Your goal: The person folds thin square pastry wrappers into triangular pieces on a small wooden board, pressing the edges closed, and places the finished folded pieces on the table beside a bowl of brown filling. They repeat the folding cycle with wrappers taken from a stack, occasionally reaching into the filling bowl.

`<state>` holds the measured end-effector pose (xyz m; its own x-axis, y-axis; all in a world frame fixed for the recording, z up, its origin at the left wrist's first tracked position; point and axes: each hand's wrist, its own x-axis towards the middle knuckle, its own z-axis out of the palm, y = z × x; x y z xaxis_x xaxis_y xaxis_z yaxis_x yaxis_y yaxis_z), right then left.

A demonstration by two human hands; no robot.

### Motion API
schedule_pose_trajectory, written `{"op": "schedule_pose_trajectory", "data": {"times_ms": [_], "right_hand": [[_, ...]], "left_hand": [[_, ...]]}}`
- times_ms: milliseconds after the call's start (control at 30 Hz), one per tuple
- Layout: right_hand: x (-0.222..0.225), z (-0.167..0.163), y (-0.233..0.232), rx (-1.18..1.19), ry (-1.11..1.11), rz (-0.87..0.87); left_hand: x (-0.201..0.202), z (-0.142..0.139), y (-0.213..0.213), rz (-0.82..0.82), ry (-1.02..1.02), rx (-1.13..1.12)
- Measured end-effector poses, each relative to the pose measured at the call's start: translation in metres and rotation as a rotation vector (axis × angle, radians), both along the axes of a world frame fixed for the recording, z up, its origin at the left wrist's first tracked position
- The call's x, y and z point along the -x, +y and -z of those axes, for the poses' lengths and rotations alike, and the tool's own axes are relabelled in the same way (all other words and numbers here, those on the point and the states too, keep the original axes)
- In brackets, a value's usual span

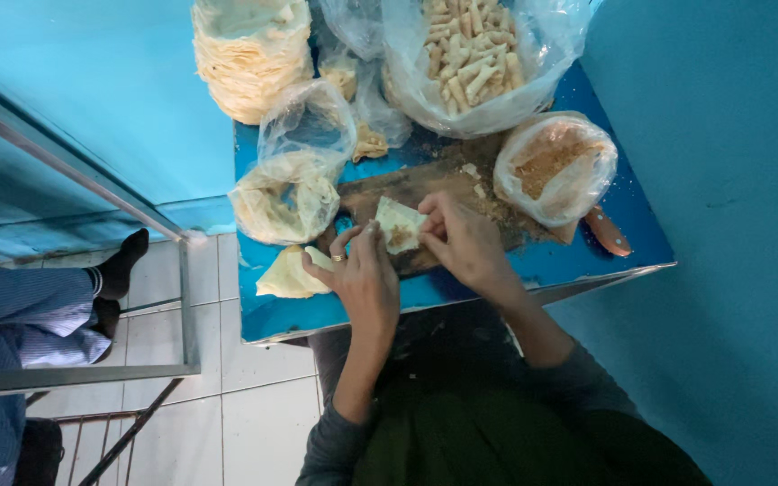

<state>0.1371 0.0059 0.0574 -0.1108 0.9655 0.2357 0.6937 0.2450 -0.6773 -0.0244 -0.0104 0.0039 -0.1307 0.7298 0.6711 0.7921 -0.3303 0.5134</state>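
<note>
The pale, thin square pastry wrapper with brown crumb filling (399,225) sits on the dark wooden board (380,193), pinched between both our hands: left hand (364,274) fingers clamp its lower-left edge, right hand (465,241) fingers hold its right edge, both equally close. Its long axis runs roughly toward the upper left, away from us. Around it on the blue table (551,265) we see a clear bag of brown filling (556,166), a bag of finished rolls (474,58), loose wrappers in a bag (288,193), a tall wrapper stack (249,54); blue walls, white tiled floor (258,423), another person's leg at left.
</note>
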Motion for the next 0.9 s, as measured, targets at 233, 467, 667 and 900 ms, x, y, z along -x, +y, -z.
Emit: {"op": "schedule_pose_trajectory", "data": {"times_ms": [233, 467, 667, 900], "right_hand": [[-0.003, 0.023, 0.008, 0.074, 0.320, -0.042], [0.001, 0.043, 0.012, -0.001, 0.437, -0.116], [0.000, 0.031, 0.010, -0.137, 0.081, -0.213], [-0.016, 0.000, 0.017, -0.143, -0.089, -0.462]], "left_hand": [[-0.006, -0.005, 0.003, -0.015, 0.059, -0.002], [-0.003, -0.009, 0.002, -0.006, 0.080, 0.030], [0.018, -0.011, -0.001, 0.058, 0.321, 0.057], [0.039, -0.005, 0.020, 0.276, 0.634, -0.070]]}}
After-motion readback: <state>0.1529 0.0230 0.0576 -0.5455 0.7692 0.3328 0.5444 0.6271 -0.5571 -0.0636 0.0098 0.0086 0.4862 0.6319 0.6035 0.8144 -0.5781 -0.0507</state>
